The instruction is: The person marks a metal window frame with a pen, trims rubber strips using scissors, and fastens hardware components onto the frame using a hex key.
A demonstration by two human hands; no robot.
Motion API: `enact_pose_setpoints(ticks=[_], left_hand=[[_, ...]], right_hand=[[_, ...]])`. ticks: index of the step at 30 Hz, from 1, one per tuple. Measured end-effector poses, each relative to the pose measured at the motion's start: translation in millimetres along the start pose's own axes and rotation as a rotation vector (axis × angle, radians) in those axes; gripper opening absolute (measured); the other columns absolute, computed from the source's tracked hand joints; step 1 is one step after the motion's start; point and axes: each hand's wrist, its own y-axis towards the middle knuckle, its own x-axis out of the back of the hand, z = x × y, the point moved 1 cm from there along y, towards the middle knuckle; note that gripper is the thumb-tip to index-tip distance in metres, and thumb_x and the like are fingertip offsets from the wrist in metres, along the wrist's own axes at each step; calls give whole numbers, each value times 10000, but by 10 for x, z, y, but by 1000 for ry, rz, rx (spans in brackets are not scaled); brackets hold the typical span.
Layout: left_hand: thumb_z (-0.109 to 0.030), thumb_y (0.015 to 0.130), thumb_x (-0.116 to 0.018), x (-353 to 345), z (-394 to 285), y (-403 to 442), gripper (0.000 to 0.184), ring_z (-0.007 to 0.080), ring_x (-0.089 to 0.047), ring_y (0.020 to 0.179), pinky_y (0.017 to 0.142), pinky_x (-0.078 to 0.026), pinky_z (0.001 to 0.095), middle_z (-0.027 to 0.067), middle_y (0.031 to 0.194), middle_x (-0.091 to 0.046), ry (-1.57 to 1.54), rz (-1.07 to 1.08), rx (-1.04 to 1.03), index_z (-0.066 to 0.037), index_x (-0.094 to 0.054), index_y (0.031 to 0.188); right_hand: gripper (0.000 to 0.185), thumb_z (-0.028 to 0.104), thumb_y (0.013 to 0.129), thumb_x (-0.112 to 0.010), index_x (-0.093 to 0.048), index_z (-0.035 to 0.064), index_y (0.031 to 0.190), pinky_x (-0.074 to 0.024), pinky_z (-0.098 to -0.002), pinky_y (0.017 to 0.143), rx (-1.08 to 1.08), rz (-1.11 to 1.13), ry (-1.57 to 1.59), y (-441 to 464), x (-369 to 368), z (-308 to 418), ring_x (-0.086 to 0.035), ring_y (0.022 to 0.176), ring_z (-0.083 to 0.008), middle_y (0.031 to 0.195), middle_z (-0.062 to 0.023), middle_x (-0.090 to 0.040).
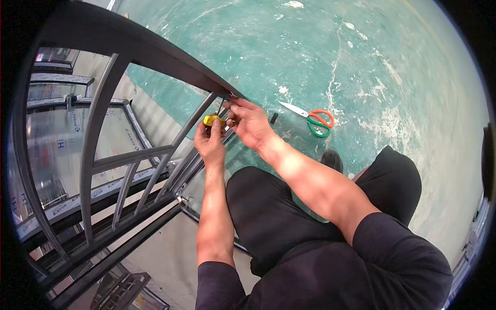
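Observation:
My left hand (pixel 211 142) is closed on the yellow handle of a screwdriver (pixel 213 120). Its thin shaft points up at the corner of a dark metal frame (pixel 191 72). Just right of it, my right hand (pixel 250 121) has its fingers bent together at that corner, near the shaft; what they pinch, if anything, is too small to make out. Scissors (pixel 310 113) with one orange and one green handle lie on the green floor to the right, and a small black piece (pixel 274 118) lies between them and my right hand.
The barred metal frame stands along the left side. Behind it are more framed panels (pixel 57 150) with printed film. My knees (pixel 258 196) are bent below my forearms, and a dark shoe (pixel 332 160) rests on the worn green floor (pixel 289 46).

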Motion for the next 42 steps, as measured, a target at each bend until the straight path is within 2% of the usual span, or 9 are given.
enact_pose_setpoints(ticks=[3,12,19,24,28,31,37,42], left_hand=[[-112,980,-652,-20,-20,-14,165,71,-558,691,612,-442,209,17,892,-652,-24,-8,-8,-4,-649,1105],[-86,969,-657,98,-13,-13,197,68,-576,699,608,-468,211,16,894,-663,25,5,4,11,-652,1142],[-96,966,-658,51,-66,-20,161,58,-562,712,616,-463,219,5,878,-651,47,39,31,1,-651,1095],[-103,949,-673,48,-48,55,150,54,-568,722,634,-461,220,-11,854,-644,16,45,12,3,-657,1054],[-103,945,-680,21,-59,61,155,49,-563,717,631,-459,219,-21,853,-638,0,36,27,6,-654,1052],[-122,944,-681,31,-56,48,165,51,-562,701,621,-460,223,-16,830,-635,-2,22,28,12,-649,1035],[-136,944,-678,46,23,74,184,69,-588,704,618,-489,238,11,846,-658,-14,29,31,21,-647,1033],[-149,958,-669,33,12,80,168,73,-565,678,597,-454,243,10,817,-650,-28,26,57,11,-659,1011]], right_hand=[[281,39,957,-600,-564,10,1234,-525,-326,744,-7,-14,-16,-17,-22,36,-615,817,-139,1108,-94,-681],[234,40,956,-597,-600,20,1189,-524,-319,752,-1,-24,-49,-13,-93,49,-608,819,-153,1081,-79,-685],[382,70,942,-648,-542,27,1306,-514,-293,687,36,7,-232,3,76,4,-593,751,-111,1015,-70,-684],[409,89,939,-661,-548,44,1329,-511,-291,701,10,61,-288,-10,89,74,-590,754,-106,1001,-52,-687],[489,92,940,-652,-499,44,1402,-510,-297,723,-6,34,-313,-36,49,103,-592,776,-112,1015,-50,-685],[484,85,948,-636,-489,21,1405,-516,-301,728,-6,25,-312,-48,34,111,-593,780,-122,1037,-72,-676],[473,76,948,-626,-492,17,1397,-518,-292,714,-7,37,-316,-40,33,115,-592,786,-113,1049,-63,-671],[487,67,936,-637,-489,18,1398,-518,-274,698,-10,36,-306,-43,26,129,-598,787,-106,1039,-52,-671]])
